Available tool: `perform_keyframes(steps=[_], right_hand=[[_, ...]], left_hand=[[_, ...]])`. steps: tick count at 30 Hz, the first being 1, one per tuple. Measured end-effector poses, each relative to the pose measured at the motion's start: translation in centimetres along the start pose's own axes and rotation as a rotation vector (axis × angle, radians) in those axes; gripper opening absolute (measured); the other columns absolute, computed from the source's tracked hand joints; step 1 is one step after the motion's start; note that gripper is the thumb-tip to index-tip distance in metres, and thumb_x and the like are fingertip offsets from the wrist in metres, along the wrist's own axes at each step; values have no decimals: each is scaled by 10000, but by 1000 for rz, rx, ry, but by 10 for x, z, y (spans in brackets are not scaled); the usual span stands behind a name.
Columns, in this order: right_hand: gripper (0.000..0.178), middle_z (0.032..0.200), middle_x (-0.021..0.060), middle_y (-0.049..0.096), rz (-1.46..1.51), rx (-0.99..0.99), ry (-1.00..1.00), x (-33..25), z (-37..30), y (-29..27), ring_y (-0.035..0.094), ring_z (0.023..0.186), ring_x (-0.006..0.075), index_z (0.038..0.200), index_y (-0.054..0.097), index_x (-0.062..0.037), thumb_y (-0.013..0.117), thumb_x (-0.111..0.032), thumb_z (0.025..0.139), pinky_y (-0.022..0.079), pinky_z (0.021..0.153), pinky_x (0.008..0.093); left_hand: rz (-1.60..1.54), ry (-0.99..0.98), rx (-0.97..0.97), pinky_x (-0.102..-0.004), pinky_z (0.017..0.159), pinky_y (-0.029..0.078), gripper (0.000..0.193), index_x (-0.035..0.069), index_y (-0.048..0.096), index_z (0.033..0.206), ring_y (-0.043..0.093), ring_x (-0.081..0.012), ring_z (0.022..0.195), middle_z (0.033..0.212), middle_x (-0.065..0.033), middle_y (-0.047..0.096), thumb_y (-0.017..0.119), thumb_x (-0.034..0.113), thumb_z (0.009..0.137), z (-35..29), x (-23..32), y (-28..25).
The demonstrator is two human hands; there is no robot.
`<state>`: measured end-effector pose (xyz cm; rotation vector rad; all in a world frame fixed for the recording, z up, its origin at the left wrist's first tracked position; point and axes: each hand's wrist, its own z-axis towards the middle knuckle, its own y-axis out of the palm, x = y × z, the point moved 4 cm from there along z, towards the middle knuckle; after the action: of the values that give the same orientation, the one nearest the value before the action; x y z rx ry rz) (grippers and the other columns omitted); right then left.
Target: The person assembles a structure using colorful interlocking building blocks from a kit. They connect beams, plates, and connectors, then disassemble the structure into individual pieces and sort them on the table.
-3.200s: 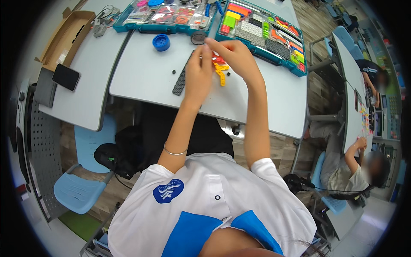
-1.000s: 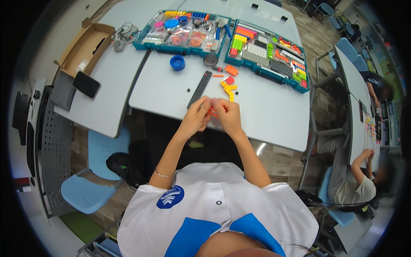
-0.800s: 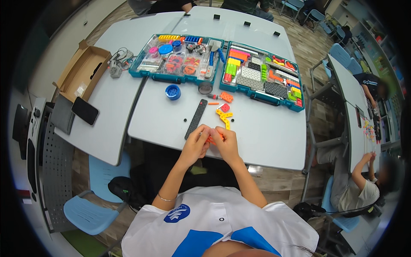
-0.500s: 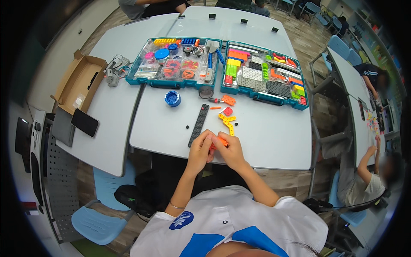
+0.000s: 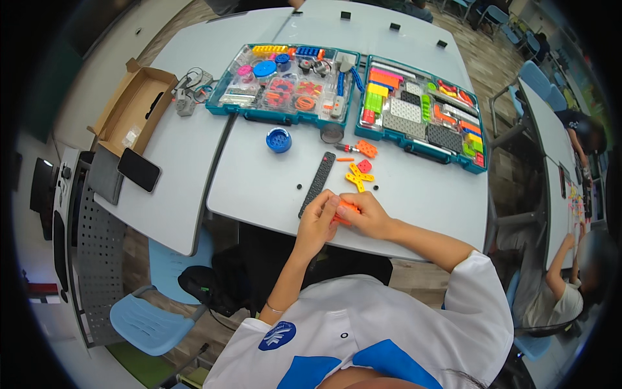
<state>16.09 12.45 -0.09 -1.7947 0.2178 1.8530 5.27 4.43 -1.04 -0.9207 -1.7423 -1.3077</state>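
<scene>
Close together at the table's near edge, my left hand [image 5: 315,225] and my right hand [image 5: 371,218] are both closed on an orange building piece [image 5: 348,210]. Fingers cover much of it, so its full shape is hidden. Just beyond the hands lie a long black perforated beam [image 5: 318,183], yellow angled connectors [image 5: 357,177] and a red block [image 5: 365,166]. Farther off are a thin orange rod [image 5: 345,159], a screwdriver-like tool [image 5: 346,148] and an orange perforated plate [image 5: 367,150]. Two small black round parts, one on the left [image 5: 299,187] and one on the right [image 5: 376,188], flank the beam and connectors.
Two teal parts cases, a left one [image 5: 223,111] and a right one [image 5: 414,150], lie open at the back. A blue round cup [image 5: 278,139] stands before them. Leftward are a phone [image 5: 138,170], cardboard box [image 5: 113,123] and cabled grey parts [image 5: 186,104]. Other people work at a table [image 5: 551,194] on the right.
The view has shifted, so the table and its contents appear farther right. My right forearm now angles out more to the right. Both hands keep hold of the orange piece.
</scene>
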Motion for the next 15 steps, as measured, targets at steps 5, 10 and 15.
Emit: perform_keyframes(steps=[5, 10, 15], right_hand=[[395, 635, 76, 528, 25, -108, 47, 5, 5, -6, 458, 577, 169, 777, 560, -16, 506, -341, 996, 390, 573, 322], [383, 674, 12, 527, 170, -223, 92, 6, 4, -11, 460, 633, 114, 804, 564, -41, 514, -365, 1000, 383, 585, 293], [341, 676, -17, 511, 240, -71, 183, 1, 3, -9, 422, 634, 59, 795, 596, -39, 563, -323, 979, 346, 580, 246]], left_hand=[[112, 47, 75, -200, 359, 220, 362, 88, 485, 855, 280, -15, 382, 545, 43, 368, 410, 378, 1058, -2, -4, 0], [78, 16, 81, -186, 383, 220, 308, 65, 546, 856, 304, 7, 429, 586, 56, 428, 509, 316, 1031, -2, -1, 1], [222, 181, 365, -192, 386, 213, 350, 56, 551, 794, 295, 9, 433, 577, 50, 431, 486, 297, 1040, -3, -1, 13]])
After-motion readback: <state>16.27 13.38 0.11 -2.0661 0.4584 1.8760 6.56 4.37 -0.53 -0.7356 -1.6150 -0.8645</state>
